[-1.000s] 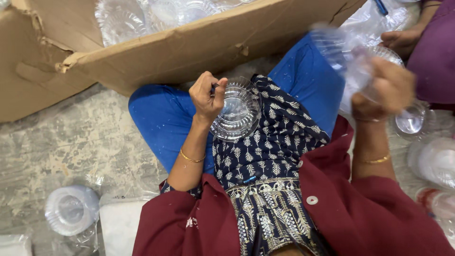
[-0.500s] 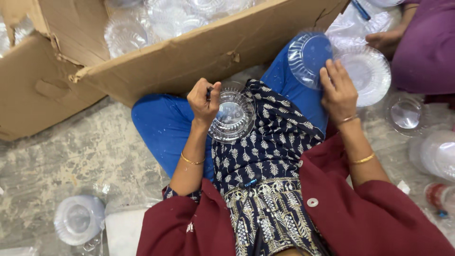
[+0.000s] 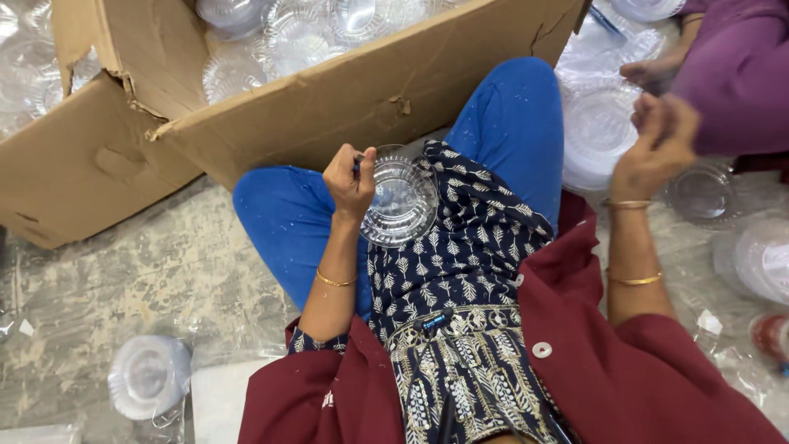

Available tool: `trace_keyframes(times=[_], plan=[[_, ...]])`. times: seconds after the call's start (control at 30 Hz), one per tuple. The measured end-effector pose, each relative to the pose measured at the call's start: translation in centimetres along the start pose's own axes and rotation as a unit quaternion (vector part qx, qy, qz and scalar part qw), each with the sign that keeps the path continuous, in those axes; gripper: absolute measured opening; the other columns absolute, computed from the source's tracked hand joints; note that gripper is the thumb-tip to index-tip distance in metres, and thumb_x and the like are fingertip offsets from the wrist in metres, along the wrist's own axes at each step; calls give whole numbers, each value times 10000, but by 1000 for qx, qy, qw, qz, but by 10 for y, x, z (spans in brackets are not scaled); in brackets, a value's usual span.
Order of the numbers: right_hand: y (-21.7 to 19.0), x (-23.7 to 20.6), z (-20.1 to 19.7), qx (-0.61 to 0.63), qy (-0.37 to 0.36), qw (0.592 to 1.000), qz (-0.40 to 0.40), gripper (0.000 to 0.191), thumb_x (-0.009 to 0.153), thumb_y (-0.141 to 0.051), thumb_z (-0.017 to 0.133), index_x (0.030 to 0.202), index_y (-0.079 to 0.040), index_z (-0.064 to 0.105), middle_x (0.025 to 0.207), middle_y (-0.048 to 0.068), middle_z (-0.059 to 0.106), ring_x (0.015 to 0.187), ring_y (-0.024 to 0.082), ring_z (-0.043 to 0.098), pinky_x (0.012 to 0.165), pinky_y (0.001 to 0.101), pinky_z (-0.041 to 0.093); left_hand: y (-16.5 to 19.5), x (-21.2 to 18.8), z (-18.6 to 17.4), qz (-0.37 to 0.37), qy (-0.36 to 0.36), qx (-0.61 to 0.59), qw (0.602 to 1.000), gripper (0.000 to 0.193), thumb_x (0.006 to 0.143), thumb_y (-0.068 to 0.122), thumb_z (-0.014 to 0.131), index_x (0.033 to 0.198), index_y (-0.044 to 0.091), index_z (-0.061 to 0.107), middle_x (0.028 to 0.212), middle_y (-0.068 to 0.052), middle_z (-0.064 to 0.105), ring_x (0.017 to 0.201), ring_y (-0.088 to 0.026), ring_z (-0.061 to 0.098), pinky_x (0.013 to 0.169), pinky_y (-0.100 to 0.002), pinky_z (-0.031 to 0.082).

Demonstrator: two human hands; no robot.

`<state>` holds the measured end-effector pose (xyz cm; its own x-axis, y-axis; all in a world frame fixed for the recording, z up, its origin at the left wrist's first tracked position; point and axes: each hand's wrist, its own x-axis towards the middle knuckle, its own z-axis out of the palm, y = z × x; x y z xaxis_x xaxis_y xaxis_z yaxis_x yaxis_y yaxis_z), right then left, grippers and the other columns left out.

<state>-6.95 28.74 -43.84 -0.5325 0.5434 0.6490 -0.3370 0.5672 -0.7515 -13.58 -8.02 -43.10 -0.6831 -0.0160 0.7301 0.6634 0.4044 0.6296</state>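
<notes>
My left hand [image 3: 351, 181] grips the rim of a stack of clear ribbed plastic bowls [image 3: 401, 201] that rests on my lap, over the blue trousers. My right hand [image 3: 656, 148] is raised at the right, blurred, with fingers curled and nothing visible in it. It hovers beside a pile of clear plastic plates [image 3: 598, 136] on the floor. Both wrists wear gold bangles.
A large open cardboard box [image 3: 329, 99] full of clear plastic dishes stands just beyond my knees. Another person's hand [image 3: 653, 72] in a purple sleeve reaches in at the top right. More clear lids and bowls [image 3: 149, 376] lie on the patterned floor at both sides.
My right hand let go of the clear plate it held up and moved right and down toward the plate pile. My left hand kept its grip on the bowl stack.
</notes>
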Motion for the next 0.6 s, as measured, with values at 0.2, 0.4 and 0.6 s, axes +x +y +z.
trace_keyframes(times=[0.2, 0.4, 0.6], plan=[[25, 46, -51, 226, 34, 938, 259, 305, 1093, 11, 547, 1351, -15, 387, 921, 196, 703, 655, 277, 720, 561, 357, 634, 39, -7, 22, 26, -13, -8, 1000, 318, 1000, 119, 714, 764, 30, 520, 662, -95, 464, 531, -222, 450, 506, -369, 347], [31, 31, -86, -77, -38, 967, 241, 483, 953, -107, 834, 1317, -20, 528, 1207, 172, 655, 969, 274, 693, 701, 361, 624, 77, -39, 22, 43, -33, -22, 998, 309, 1003, 101, 713, 770, 22, 527, 670, -103, 454, 535, -232, 434, 514, -371, 332], [60, 88, -66, -350, -8, 932, 89, 661, 862, -228, 939, 1354, -21, 549, 1355, 233, 544, 1235, 454, 493, 1054, 561, 365, 65, 9, 76, 66, -50, -24, 996, 293, 981, 81, 728, 773, 14, 533, 659, -99, 436, 529, -222, 414, 505, -365, 315]])
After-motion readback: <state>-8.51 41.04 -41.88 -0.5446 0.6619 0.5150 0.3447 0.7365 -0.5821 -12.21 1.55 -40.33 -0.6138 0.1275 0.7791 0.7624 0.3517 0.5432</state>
